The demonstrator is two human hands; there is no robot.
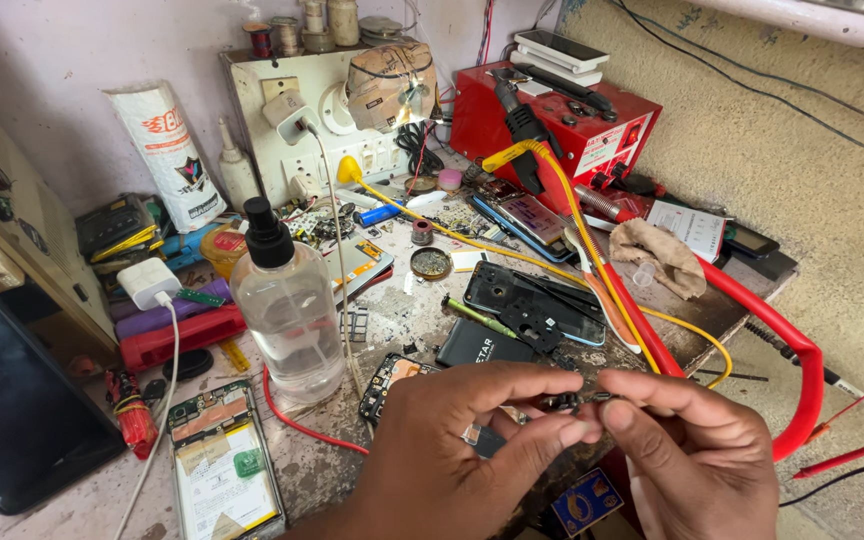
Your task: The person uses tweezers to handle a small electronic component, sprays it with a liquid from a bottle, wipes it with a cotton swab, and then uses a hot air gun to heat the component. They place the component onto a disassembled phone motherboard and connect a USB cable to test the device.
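My left hand (457,450) and my right hand (697,450) meet low in the view, above the front of a cluttered workbench. Between their fingertips sits a tiny dark part (570,402), pinched by the thumb and forefinger of each hand. It is too small to tell what kind of part it is. Just beyond the hands lie a black phone battery (482,345), an opened phone back frame (532,298) with a black plate on it, and a green-handled screwdriver (479,317).
A clear spray bottle (287,305) stands left of centre. An opened phone (224,462) lies at the front left beside a dark tablet screen (12,405). A red power supply (552,120), a socket board (317,125), a cloth (657,255) and red and yellow cables (752,310) crowd the back and right.
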